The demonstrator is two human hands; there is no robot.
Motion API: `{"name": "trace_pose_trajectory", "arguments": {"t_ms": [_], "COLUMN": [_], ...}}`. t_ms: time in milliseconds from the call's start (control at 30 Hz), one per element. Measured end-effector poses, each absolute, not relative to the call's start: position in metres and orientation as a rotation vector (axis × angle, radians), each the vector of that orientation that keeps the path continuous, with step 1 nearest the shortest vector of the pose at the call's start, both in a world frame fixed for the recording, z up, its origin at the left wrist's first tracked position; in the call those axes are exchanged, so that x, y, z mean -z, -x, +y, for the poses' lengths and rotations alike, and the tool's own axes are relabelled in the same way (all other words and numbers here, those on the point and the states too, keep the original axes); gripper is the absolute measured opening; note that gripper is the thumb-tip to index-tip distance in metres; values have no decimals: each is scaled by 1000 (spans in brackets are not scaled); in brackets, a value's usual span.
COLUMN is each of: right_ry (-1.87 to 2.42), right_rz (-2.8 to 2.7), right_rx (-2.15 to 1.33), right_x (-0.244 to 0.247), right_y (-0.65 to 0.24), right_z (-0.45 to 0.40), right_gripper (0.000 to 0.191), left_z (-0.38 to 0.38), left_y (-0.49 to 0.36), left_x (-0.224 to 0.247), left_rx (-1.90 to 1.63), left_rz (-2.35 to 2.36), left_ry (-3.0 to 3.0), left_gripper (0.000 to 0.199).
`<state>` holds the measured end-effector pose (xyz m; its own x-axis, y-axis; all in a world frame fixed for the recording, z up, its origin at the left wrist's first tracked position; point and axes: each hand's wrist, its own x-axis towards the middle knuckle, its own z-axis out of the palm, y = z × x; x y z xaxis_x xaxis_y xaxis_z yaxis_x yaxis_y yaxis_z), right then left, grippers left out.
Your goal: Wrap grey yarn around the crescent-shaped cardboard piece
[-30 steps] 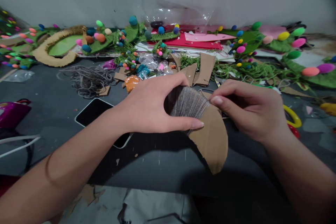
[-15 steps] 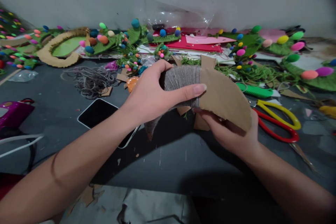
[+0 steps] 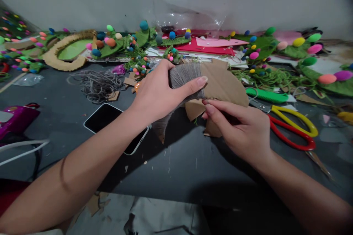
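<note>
A curved cardboard shape hangs over the table, its left part wound in grey yarn and its right part bare. My left hand is closed around the wound part, thumb across the front at the last turns of yarn. The shape's pointed lower tip sticks out below that hand. My right hand pinches thumb and forefinger together at the lower edge, where the winding ends. What is between those fingertips is too small to make out.
Left of the hands lie a tangle of grey yarn and a phone. Scissors with red and yellow handles and a green cutter lie to the right. Felt leaves with coloured balls line the wall, beside a tan C-shaped ring.
My right hand has let go of the bare end and now pinches at the lower edge near the winding. The shape, still in my left hand, has moved slightly left and up.
</note>
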<state>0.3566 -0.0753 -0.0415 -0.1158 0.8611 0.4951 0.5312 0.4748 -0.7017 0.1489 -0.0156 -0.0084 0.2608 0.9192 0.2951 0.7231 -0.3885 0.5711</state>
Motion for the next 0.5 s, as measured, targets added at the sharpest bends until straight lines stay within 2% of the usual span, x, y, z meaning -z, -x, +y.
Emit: {"name": "trace_pose_trajectory", "arguments": {"t_ms": [200, 367, 500], "right_ry": [1205, 1246, 1215], "right_rz": [-1770, -1830, -1947], "right_rx": [-609, -640, -618], "right_x": [42, 45, 45], "right_y": [-355, -357, -358], "right_z": [-76, -76, -73], "right_gripper": [15, 18, 19], "left_z": [-15, -17, -20], "left_y": [-148, -153, -155], "left_x": [10, 2, -4], "left_rx": [-856, -584, -411], "left_rz": [1715, 1914, 1975], "left_ry": [-2234, -2230, -2266], "left_gripper": [62, 77, 81]}}
